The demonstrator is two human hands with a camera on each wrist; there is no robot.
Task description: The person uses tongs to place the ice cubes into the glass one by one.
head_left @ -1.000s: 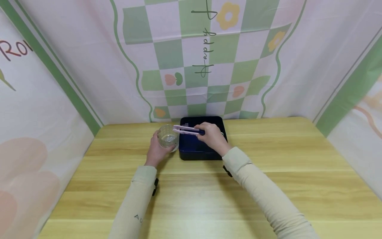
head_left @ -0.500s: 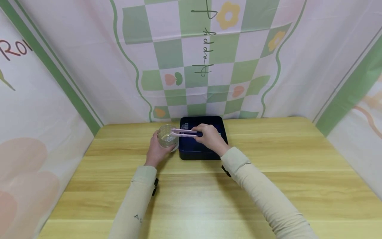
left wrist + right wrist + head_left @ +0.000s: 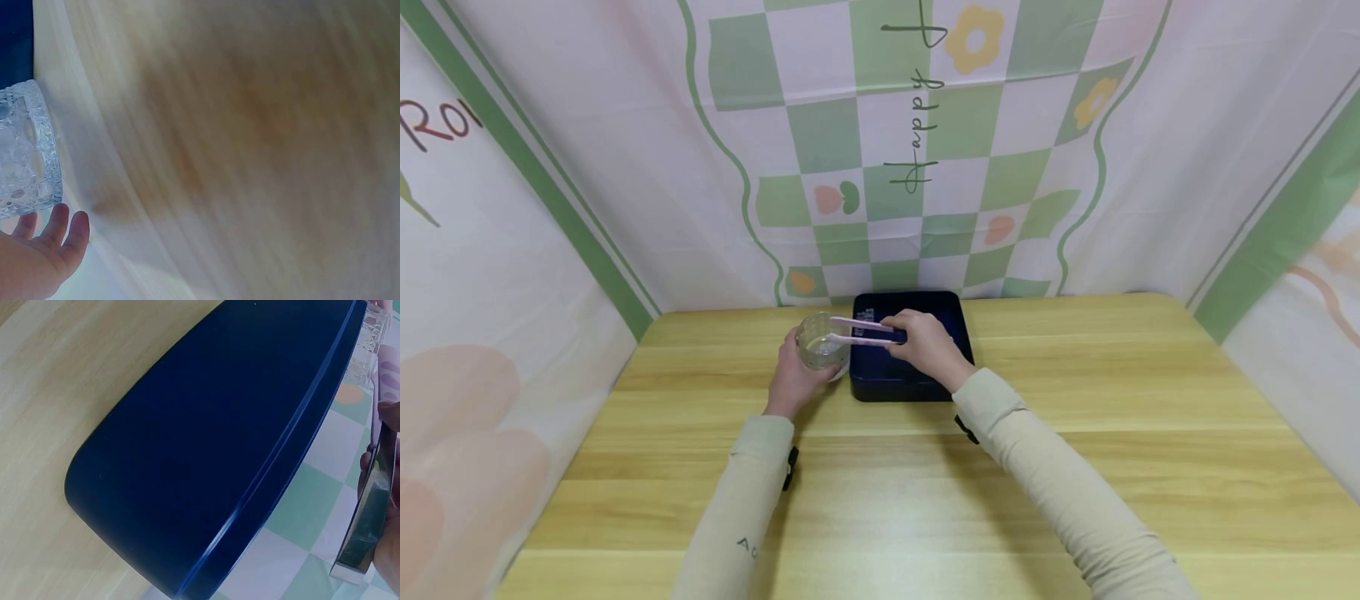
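In the head view, my left hand [image 3: 793, 379] grips the side of a clear glass [image 3: 812, 357] at the far side of the table, thumb towards the front. The left wrist view shows fingers by the base of the glass's patterned wall [image 3: 28, 150]. My right hand [image 3: 925, 340] holds tongs [image 3: 865, 341] with pink arms and a dark, metallic handle end. Their arms are spread apart, the tips over the mouth of the glass. Below them stands a dark blue tray [image 3: 895, 392], close to the glass.
Small pale pieces [image 3: 867, 317] lie at the tray's far left corner. The wooden table [image 3: 880, 500] reaches back to a checkered cloth wall [image 3: 887, 133]. Cloth walls also stand at both sides.
The arms of the tongs have spread apart from nearly together. My right hand has moved slightly left, bringing the tips over the glass. My left hand has stayed in place.
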